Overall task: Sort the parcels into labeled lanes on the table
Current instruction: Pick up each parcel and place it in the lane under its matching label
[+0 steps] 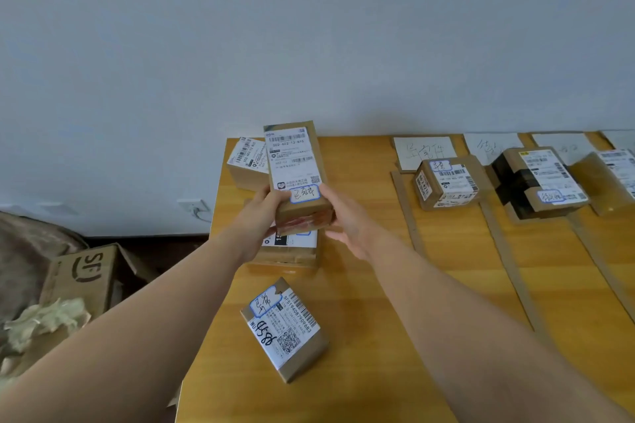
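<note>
- Mostly a grip risk: long parcel (pixel 295 168) is held by its near end only. Far end sticks up unsupported, so a quick swing could tip it or slip it out.
- Wrong-lane risk too: lane labels (pixel 424 151) are faint, easy to misread.
- Parcel's in the air over a stack (pixel 292 251) at table (pixel 378 285) left end, well apart from the lanes.
- Both arms reach fwd. Left hand (pixel 266 213): thumb on top, fingers curled under. Right hand (pixel 343 220): fingers wrap the right edge.

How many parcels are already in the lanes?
3. One small box sits in the leftmost lane, a black-taped box in the next lane, and a third parcel at the picture's right edge. More may lie beyond that edge.
</note>
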